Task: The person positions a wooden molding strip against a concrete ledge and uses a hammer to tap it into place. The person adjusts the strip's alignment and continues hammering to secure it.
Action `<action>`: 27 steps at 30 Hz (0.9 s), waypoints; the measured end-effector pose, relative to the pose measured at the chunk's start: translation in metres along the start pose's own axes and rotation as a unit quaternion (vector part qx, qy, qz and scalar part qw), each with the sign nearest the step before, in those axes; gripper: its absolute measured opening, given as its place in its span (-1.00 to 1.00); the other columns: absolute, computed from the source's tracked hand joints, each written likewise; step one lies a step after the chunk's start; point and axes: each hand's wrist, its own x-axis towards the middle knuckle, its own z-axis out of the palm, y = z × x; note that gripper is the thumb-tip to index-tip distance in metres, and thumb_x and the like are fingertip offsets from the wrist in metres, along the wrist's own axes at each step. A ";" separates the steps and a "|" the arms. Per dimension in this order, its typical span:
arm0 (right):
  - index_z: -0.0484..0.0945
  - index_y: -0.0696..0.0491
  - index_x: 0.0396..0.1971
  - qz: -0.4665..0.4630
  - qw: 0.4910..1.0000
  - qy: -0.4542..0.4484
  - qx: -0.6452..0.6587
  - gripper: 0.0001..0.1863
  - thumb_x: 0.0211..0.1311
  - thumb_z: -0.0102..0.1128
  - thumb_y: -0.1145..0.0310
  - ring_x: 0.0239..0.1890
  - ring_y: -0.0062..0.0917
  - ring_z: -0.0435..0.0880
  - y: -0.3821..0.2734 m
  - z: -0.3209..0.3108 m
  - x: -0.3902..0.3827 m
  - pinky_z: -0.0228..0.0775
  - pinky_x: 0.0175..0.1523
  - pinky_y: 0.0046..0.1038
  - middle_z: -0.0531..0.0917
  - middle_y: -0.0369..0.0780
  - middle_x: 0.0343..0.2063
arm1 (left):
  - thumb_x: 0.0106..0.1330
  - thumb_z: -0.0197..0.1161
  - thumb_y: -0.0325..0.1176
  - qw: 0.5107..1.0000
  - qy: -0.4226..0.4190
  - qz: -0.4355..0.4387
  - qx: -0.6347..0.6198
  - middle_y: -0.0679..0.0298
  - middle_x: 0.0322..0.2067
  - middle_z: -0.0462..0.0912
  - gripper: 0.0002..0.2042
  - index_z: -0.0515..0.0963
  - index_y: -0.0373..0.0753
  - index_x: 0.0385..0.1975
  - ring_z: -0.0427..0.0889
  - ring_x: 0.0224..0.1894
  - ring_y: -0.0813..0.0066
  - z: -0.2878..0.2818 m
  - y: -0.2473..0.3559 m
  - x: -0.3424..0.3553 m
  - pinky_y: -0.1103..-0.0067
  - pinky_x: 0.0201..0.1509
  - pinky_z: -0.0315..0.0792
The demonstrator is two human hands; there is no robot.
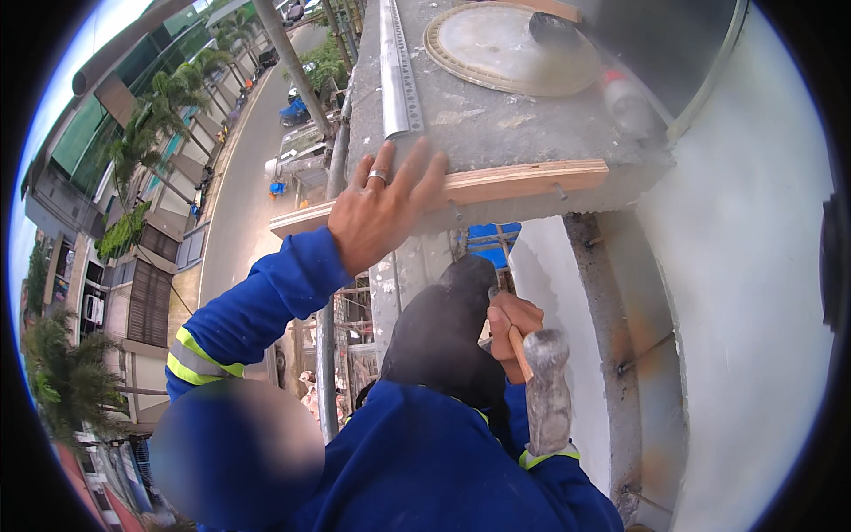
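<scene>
Concrete slab up top, plywood strip nailed along its front edge. Left hand spread flat, gripping strip and slab edge. Right hand lower, closed round wooden-handled hammer, head down.

Blue sleeves with yellow-and-grey reflective bands; a ring on the left hand.

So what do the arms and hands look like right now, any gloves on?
No gloves: left hand and right hand are bare. The left hand wears a silver ring. Both arms are in bright blue long work sleeves. The left sleeve carries a yellow-green and grey reflective band; the right sleeve shows yellow-green trim.
</scene>
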 end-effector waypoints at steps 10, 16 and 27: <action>0.45 0.16 -0.57 0.095 0.995 -0.005 -0.023 -0.74 0.34 0.19 0.47 -0.62 -0.47 0.38 0.032 0.007 0.001 0.18 -0.49 -0.36 0.42 -0.24 -0.65 | 0.36 0.25 -0.15 1.000 -0.008 0.002 0.020 0.02 0.36 0.39 -0.36 0.29 -0.23 0.41 0.49 0.27 -0.12 -0.001 0.000 0.002 0.15 0.28 0.46; 0.43 0.16 -0.68 -0.032 0.999 0.033 0.002 -0.65 0.31 0.15 0.40 -0.68 -0.35 0.44 -0.017 -0.001 0.018 0.32 -0.47 -0.42 0.44 -0.18 -0.72 | 0.38 0.23 -0.13 1.000 0.023 -0.004 0.006 0.02 0.36 0.40 -0.39 0.32 -0.21 0.40 0.50 0.26 -0.10 0.002 0.001 0.000 0.16 0.27 0.47; 0.58 0.23 -0.36 0.171 0.981 -0.002 -0.087 -0.80 0.26 0.28 0.36 -0.36 -0.28 0.61 -0.019 -0.001 0.014 0.42 -0.23 -0.32 0.62 -0.10 -0.44 | 0.39 0.24 -0.12 1.000 0.024 -0.007 0.013 0.03 0.35 0.41 -0.38 0.31 -0.21 0.40 0.51 0.26 -0.10 0.000 0.000 0.002 0.16 0.27 0.48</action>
